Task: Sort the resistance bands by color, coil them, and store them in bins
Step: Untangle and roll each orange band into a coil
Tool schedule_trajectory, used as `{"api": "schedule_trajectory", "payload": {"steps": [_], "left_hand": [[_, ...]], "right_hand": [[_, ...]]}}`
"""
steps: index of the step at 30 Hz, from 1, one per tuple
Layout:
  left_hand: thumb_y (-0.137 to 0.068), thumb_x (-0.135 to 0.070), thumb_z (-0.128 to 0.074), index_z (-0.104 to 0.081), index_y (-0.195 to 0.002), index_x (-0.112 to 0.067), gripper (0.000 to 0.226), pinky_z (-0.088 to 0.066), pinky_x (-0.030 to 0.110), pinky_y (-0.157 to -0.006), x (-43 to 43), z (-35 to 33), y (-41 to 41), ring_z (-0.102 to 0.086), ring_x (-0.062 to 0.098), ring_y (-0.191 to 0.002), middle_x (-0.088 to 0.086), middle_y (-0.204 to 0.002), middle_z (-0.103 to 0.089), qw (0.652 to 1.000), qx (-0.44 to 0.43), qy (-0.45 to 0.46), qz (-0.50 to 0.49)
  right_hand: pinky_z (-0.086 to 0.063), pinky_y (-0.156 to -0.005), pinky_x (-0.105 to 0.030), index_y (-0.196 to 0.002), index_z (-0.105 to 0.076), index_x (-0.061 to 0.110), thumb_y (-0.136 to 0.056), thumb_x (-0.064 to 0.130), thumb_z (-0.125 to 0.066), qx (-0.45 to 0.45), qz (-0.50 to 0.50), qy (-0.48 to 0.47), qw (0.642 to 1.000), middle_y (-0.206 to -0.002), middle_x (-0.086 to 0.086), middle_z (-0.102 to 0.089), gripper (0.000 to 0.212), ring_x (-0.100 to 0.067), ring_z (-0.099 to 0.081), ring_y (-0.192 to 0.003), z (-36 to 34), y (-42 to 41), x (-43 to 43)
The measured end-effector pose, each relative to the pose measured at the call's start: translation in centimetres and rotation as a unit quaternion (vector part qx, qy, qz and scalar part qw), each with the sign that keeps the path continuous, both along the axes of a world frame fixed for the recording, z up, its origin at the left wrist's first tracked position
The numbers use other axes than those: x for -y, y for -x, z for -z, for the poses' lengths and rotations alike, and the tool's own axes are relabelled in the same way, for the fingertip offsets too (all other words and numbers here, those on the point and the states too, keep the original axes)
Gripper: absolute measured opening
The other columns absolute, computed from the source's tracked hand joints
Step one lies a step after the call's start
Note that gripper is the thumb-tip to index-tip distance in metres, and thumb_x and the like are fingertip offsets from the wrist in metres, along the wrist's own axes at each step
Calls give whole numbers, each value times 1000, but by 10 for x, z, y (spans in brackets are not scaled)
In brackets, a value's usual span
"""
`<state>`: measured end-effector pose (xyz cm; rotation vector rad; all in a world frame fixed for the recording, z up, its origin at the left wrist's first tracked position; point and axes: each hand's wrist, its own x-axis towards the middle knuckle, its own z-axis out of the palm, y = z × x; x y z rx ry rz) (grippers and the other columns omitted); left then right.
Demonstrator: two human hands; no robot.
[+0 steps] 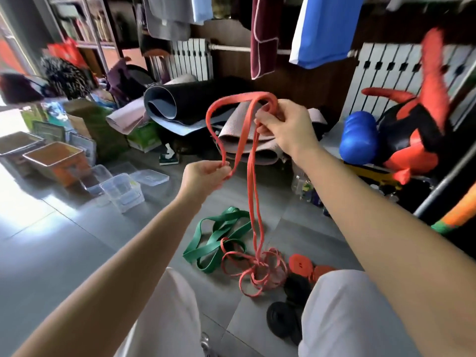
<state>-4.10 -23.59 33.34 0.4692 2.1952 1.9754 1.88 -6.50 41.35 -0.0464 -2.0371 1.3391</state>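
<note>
A long red resistance band is lifted in front of me. My right hand grips its top loop, and my left hand pinches a lower fold. Two strands hang down to a tangle of red bands on the grey floor. Beside that tangle lie loose green bands. Coiled red bands and coiled black bands sit near my right knee. Clear plastic bins stand on the floor to the left.
An orange box and a grey box stand at far left. Rolled mats lie ahead by the radiator. A blue roller and a red-black toy crowd the right. Clothes hang overhead.
</note>
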Motion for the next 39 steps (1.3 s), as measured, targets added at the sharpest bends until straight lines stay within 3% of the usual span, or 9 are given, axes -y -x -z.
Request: {"api": "schedule_trajectory", "payload": {"steps": [3,8,12,15,20,26,32,35,39], "left_hand": [[-84,-15,-69,-72,-86,-21,7,-55,21,-62,0,8,4,-67,4,-66,-7,-65,-71,999,27,-30,4],[-85,-11,-67,-71,-90,-13,6,-53,21,-58,8,37,5,-59,5,-56,-1,-64,-63,995,64,-64,-32],[-81,-7,-71,-72,-90,-12,10,-55,24,-64,9,53,5,-62,10,-63,4,-72,-67,999,43,-9,-31],[-78,-10,-73,-72,-73,-27,18,-47,15,-49,2,53,1,-57,5,-54,-6,-64,-67,996,-25,80,11],[-78,-8,-70,-77,-83,-22,16,-28,3,-39,-15,62,-26,-46,-9,-39,-27,-51,-57,951,-125,223,172],[-76,-3,-74,-72,-72,-39,36,-42,7,-55,-18,59,-32,-61,-3,-59,-19,-68,-69,976,-77,105,174],[-75,3,-71,-74,-86,-16,22,-54,19,-65,-16,57,-36,-71,16,-70,4,-76,-73,979,53,-36,193],[-69,-10,-72,-75,-88,-14,20,-56,23,-67,-15,56,-35,-70,20,-73,12,-80,-72,964,128,-101,210],[-81,0,-66,-71,-93,-19,23,-54,19,-61,-18,56,-35,-68,14,-69,1,-74,-72,978,71,-39,193]], "right_hand": [[-51,-53,-16,-75,-58,21,-86,16,-66,-13,6,-21,1000,-68,-1,-65,15,-2,-61,-51,-7,-2,-1],[-51,-49,-18,-73,-56,15,-85,9,-67,162,-15,32,986,-68,-5,-63,17,-1,-58,-45,70,-14,-2],[-56,-69,-32,-72,-61,17,-83,16,-69,369,-28,-64,927,-70,-1,-68,13,-17,-69,-67,152,-37,3],[-53,-70,-27,-94,-69,12,-82,30,-69,446,-36,-90,890,-76,3,-72,21,-6,-68,-68,183,-52,3],[-38,-62,-13,-113,-68,19,-76,34,-76,301,19,-95,949,-93,6,-67,41,-1,-54,-69,165,-49,-1],[-53,-74,-32,-80,-75,30,-75,20,-78,258,-104,-1,961,-75,6,-73,12,-10,-68,-77,154,-58,3],[-46,-67,-15,-79,-68,39,-79,18,-74,212,-98,-5,972,-76,10,-61,22,-7,-60,-73,155,-59,6],[-50,-68,-14,-82,-68,35,-81,17,-71,223,-118,59,966,-77,12,-71,19,-2,-67,-77,154,-61,4],[-56,-69,-24,-80,-68,25,-77,12,-72,201,-102,121,967,-72,2,-73,15,-13,-69,-72,149,-63,-4]]}}
